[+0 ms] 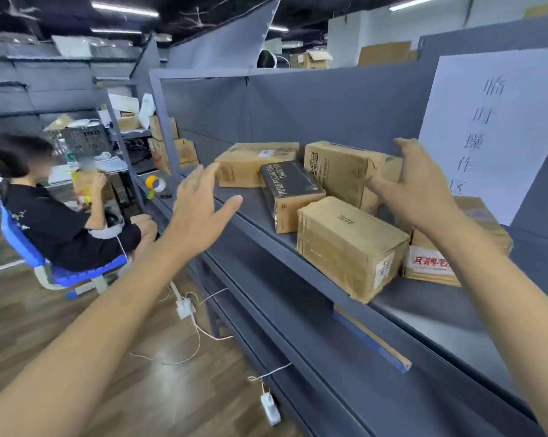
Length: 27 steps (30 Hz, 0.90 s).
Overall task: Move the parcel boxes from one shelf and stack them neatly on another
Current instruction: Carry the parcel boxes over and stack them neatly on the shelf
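Fingers (217, 175) spreading released on both hands; left hand (200, 209) and right hand (421, 187) reaching toward shelf (260, 212) boxes. Next: probably grasping tall carton (339, 171).

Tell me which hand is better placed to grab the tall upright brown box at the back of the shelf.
Right. The right hand is open right at the tall brown box, fingers at its far side. The left hand hovers open off the shelf's front edge, touching nothing.

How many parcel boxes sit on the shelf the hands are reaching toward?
5: far-left brown box, black box, upright brown box, front taped box, red-labelled box at right. Others may hide behind the right hand.
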### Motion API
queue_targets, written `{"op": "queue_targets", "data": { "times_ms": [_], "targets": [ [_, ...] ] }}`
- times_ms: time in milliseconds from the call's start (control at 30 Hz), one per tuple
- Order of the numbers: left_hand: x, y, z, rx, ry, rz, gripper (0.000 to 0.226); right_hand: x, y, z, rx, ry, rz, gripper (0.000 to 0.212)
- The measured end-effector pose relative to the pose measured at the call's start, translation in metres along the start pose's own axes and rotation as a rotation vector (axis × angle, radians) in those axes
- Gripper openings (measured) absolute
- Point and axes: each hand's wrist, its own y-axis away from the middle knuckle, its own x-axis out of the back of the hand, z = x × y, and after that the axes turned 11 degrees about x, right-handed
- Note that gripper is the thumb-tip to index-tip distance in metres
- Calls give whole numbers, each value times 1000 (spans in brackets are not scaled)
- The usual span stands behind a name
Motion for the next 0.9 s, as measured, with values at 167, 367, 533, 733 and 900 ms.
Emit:
{"op": "queue_targets", "data": {
  "times_ms": [167,367,533,733,900],
  "targets": [
    [-31,-81,-58,92,67,3,70,-35,-30,24,-89,134,-52,69],
    [-77,-186,-111,149,143,-110,63,-60,-75,31,-218,349,-88,70],
    [-98,-270,-150,328,293,-218,65,-100,-129,25,-272,546,-205,76],
    [-139,-350,-179,654,589,-334,72,-130,-162,49,-436,778,-328,86],
    [-174,-361,-168,679,723,-540,52,-128,-156,61,-554,772,-340,64]
  ]
}}
